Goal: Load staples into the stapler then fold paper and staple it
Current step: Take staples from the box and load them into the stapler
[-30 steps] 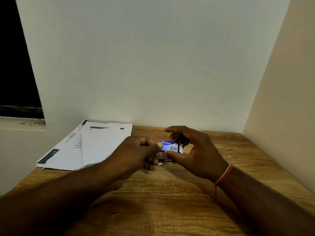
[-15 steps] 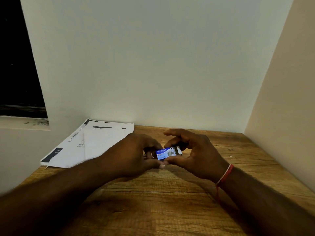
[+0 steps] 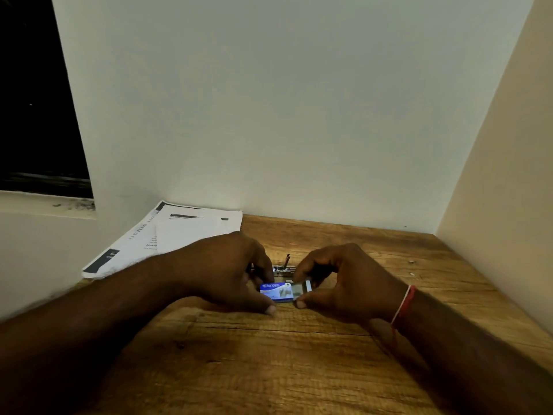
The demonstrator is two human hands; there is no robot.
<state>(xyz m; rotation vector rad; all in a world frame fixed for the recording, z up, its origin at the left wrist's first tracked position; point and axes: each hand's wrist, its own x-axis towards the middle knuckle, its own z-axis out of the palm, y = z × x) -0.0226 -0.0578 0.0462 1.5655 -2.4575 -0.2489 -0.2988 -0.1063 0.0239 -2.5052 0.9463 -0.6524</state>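
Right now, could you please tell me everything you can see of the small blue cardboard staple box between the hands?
The small blue cardboard staple box is a flat rectangular sleeve with white lettering and a printed picture on top. A pale inner tray sticks out of its right end, leaving it partly open. It lies low over the wooden table. The left hand pinches the sleeve; the right hand pinches the tray.

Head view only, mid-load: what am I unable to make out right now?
Stapler, head view: mostly hidden behind the left hand and right hand; whether it is loaded cannot be told.
Tray of the staple box, head view: contents blurred and too small.
Papers, head view: near corner behind the left forearm; print too small to read.
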